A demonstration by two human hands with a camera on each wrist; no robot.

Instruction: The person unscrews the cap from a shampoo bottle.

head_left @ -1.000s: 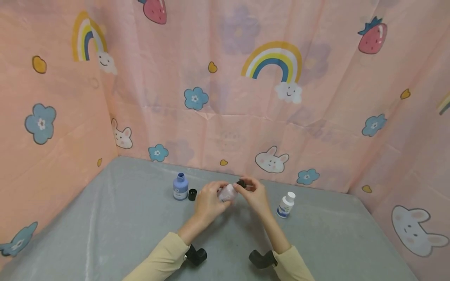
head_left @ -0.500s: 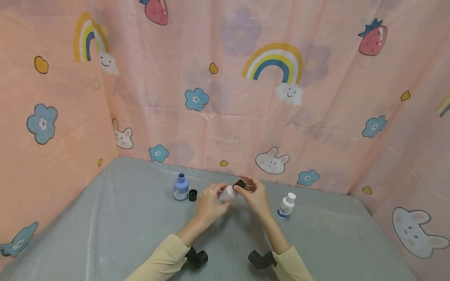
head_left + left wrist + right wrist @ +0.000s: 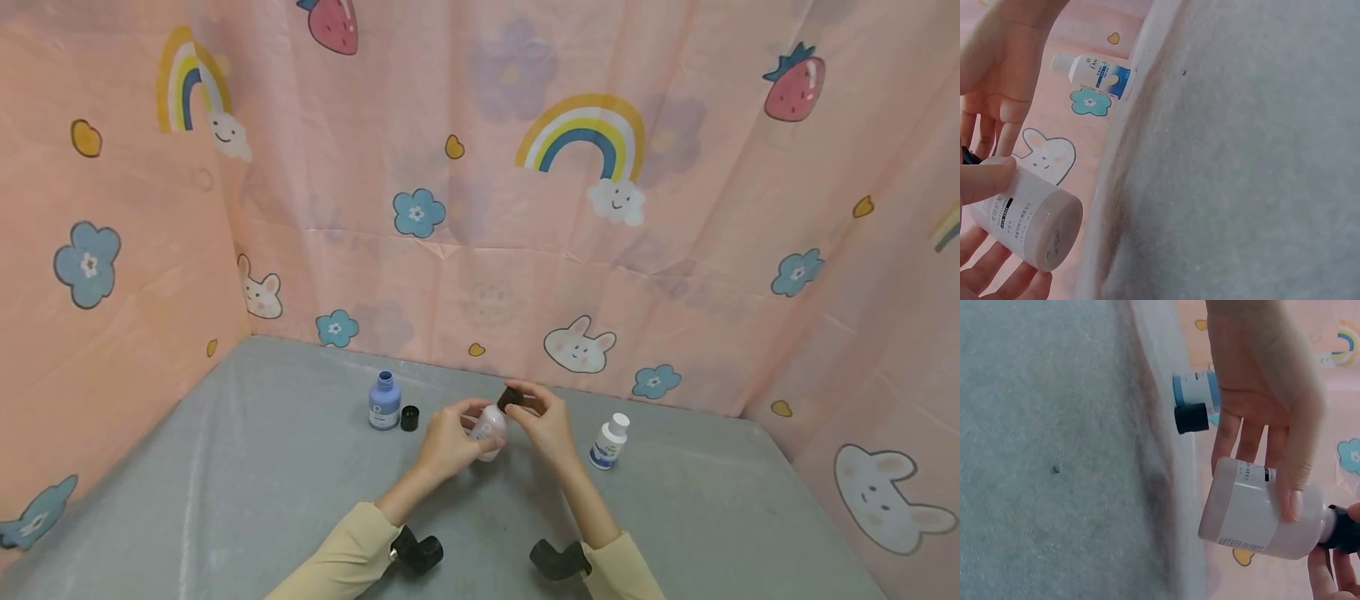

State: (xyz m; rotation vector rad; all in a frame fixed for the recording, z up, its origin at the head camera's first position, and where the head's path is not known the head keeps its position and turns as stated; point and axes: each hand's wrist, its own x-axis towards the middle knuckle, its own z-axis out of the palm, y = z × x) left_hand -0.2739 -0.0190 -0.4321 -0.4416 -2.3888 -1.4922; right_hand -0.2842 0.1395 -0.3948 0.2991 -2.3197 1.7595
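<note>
My left hand (image 3: 448, 443) grips a pale pink bottle (image 3: 491, 423) with a white label, thumb on the near side and fingers behind. The bottle leans to the right above the table. My right hand (image 3: 549, 427) pinches a black cap (image 3: 510, 398) at the bottle's top. In the right wrist view the cap (image 3: 1341, 530) meets the neck of the bottle (image 3: 1254, 512), where a short stretch of neck shows. How far the cap sits on the neck, I cannot tell. The left wrist view shows the bottle's base (image 3: 1063, 234) from below.
On the grey table (image 3: 300, 467), an uncapped blue bottle (image 3: 385, 404) stands left of my hands, a loose black cap (image 3: 409, 418) beside it. To the right stands a white bottle (image 3: 609, 442) with its white cap on. A patterned pink curtain (image 3: 480, 275) borders the table behind.
My left hand has tipped the pink bottle more upright and its body has moved slightly lower. The black cap in my right hand has turned and now sits at the neck.
</note>
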